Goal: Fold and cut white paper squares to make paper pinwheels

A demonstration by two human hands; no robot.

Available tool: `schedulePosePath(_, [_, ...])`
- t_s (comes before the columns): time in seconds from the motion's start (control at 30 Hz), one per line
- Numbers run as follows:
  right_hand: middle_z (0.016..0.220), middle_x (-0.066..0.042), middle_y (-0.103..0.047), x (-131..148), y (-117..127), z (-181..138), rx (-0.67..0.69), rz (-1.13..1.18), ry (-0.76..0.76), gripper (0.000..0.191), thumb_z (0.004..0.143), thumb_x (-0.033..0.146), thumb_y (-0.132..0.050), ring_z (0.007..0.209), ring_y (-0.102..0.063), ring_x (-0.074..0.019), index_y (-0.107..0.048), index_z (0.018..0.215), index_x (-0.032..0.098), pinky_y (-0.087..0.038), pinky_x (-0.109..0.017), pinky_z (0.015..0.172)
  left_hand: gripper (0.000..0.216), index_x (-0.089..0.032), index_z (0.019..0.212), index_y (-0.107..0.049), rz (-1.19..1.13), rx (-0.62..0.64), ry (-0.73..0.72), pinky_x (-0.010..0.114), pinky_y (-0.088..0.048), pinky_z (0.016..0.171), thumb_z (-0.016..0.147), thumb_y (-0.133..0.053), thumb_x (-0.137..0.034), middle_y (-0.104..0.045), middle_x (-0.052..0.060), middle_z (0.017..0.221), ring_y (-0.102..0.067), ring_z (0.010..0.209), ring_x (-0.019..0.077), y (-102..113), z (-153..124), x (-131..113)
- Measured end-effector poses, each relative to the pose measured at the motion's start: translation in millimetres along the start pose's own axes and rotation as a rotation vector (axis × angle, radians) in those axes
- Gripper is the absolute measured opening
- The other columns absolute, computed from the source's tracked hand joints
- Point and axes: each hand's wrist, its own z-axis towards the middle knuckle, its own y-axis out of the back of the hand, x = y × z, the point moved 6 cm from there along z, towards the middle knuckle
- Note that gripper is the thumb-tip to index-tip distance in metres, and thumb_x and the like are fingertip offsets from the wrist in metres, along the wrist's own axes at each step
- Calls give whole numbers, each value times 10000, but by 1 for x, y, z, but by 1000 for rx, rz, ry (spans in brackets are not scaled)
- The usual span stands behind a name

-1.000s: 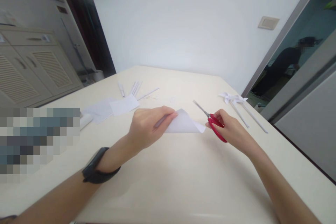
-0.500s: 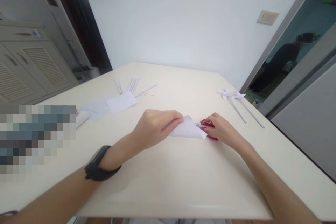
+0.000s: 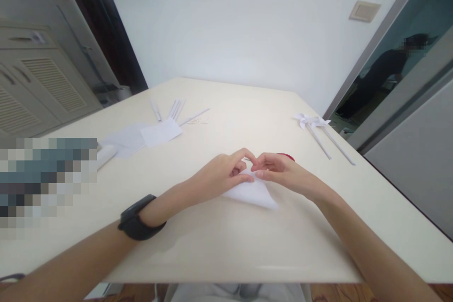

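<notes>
A folded white sheet of paper [image 3: 252, 194] is held over the middle of the table, its lower corner pointing right. My left hand [image 3: 226, 174] has thumb and fingers closed on the paper's upper edge. From the other side my right hand [image 3: 279, 170] pinches the same edge, its fingertips nearly meeting the left ones. Behind the right hand a red handle of the scissors [image 3: 286, 156] shows; the rest of them is mostly hidden. On my left wrist sits a dark watch [image 3: 139, 219].
Two paper pinwheels [image 3: 311, 121] on sticks lie at the right on the white table [image 3: 226, 245]. Left of my hands are loose white sheets [image 3: 161, 132], several rolled paper sticks [image 3: 175, 109] and thin pale pieces [image 3: 198, 121]. A person [image 3: 380, 73] bends beyond the doorway.
My right hand has let go of the scissors and moved left onto the paper. The paper has turned, its corner now lower. The scissors lie behind the hand.
</notes>
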Motion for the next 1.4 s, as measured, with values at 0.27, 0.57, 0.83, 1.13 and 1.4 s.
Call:
schedulePosePath(0.27, [767, 9, -581, -9, -6, 5, -6, 75, -11, 174, 834, 345, -657, 737, -533, -153, -598, 762, 198, -348, -274, 622, 237, -260, 1083, -478, -197, 22, 64, 234, -356, 585, 880, -581, -327, -540, -86, 674, -495, 620, 123, -4, -1, 4])
schedulePosePath(0.57, [717, 24, -538, -14, 3, 8, -177, 68, 15, 270, 805, 384, -687, 678, -502, -144, -518, 700, 202, -334, -274, 586, 298, -199, 952, -594, -327, 16, 167, 269, -465, 684, 900, -502, -477, -662, 25, 872, -632, 794, 177, 0, 3, 23])
schedulePosePath(0.83, [747, 4, -569, -9, 4, 8, -241, 52, 47, 268, 810, 357, -676, 725, -565, -171, -488, 689, 208, -388, -285, 606, 338, -195, 877, -610, -346, 111, 144, 220, -440, 520, 929, -443, -485, -646, -7, 717, -628, 639, 150, -4, 3, 16])
schedulePosePath(1.13, [810, -10, -629, -1, 2, 5, -153, 22, 64, 101, 834, 289, -631, 780, -586, -163, -607, 798, 198, -420, -283, 676, 309, -201, 798, -608, -255, 117, 128, 218, -339, 504, 960, -417, -382, -614, -41, 574, -503, 534, 108, -4, 1, 17])
schedulePosePath(1.4, [671, 25, -543, -6, 3, 6, -144, -37, 45, 181, 830, 304, -627, 655, -507, -136, -574, 702, 188, -354, -258, 577, 344, -188, 760, -595, -233, 163, 111, 225, -324, 492, 947, -430, -424, -589, -39, 593, -488, 521, 104, -7, 0, 13])
